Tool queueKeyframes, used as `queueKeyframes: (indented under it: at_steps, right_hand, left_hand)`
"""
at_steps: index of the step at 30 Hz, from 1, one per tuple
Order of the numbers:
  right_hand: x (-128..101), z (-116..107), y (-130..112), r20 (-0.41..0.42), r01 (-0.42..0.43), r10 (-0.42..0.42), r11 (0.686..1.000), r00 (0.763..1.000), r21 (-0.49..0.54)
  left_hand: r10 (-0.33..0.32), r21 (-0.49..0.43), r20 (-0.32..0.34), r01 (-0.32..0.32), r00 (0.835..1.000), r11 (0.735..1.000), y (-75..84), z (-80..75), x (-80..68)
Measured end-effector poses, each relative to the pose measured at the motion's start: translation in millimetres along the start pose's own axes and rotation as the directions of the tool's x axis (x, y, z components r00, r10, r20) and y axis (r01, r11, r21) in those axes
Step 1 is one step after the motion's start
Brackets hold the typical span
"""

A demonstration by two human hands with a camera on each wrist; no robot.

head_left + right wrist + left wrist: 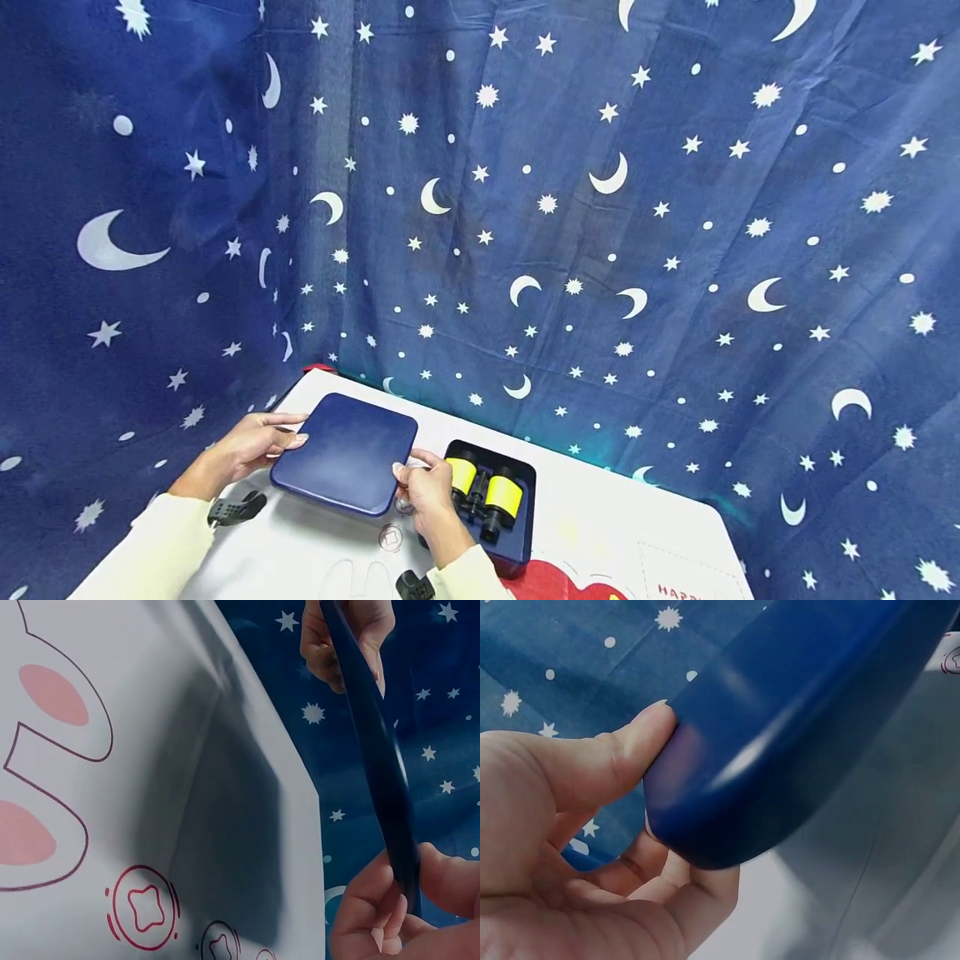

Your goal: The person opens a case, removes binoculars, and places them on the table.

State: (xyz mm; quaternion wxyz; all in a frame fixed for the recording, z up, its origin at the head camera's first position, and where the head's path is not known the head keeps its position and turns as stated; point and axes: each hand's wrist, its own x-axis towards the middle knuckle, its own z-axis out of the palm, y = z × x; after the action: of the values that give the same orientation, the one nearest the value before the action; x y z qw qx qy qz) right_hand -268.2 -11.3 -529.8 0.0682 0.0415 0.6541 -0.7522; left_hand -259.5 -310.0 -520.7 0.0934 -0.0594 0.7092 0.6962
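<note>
A dark blue square lid [348,454] with rounded corners is held up over the white table, its smooth top facing the head camera. My left hand [251,446] grips its left edge, thumb on top and fingers beneath, as the left wrist view shows at one rounded corner. On the opposite edge, my right hand [431,493] pinches the rim between thumb and fingers. Seen from the right wrist, the lid [379,769] is edge-on between both hands. Right of my right hand stands a matching dark blue box [522,542], and in it lie black and yellow binoculars [502,496].
The white tablecloth [607,521] carries printed drawings, with a red patch near the front. Behind and to the left hangs a dark blue curtain [465,275] with white moons and stars. A small red item [320,367] shows at the table's far left corner.
</note>
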Motion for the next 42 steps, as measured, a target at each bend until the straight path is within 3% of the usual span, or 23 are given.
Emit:
queueKeyframes:
  at_steps: [20,31,38,42]
  right_hand:
    - [8,15,23,0.008,-0.034,0.034,0.999,0.999,-0.022]
    - [7,21,28,0.012,-0.062,0.063,0.994,0.998,-0.086]
    - [8,20,35,0.014,-0.052,0.054,0.993,0.998,-0.102]
    - [10,22,37,0.014,-0.049,0.051,0.993,0.999,-0.106]
  left_hand:
    - [0.001,0.010,-0.026,-0.001,1.000,1.000,-17.8,-12.8,3.0]
    - [-0.013,0.042,-0.127,0.018,0.992,0.999,-27.4,-11.7,2.3]
    - [-0.006,0.067,-0.134,0.016,0.991,0.998,-33.9,-11.1,5.5]
    - [-0.015,0.076,-0.170,0.028,0.985,0.997,-35.7,-12.3,7.8]
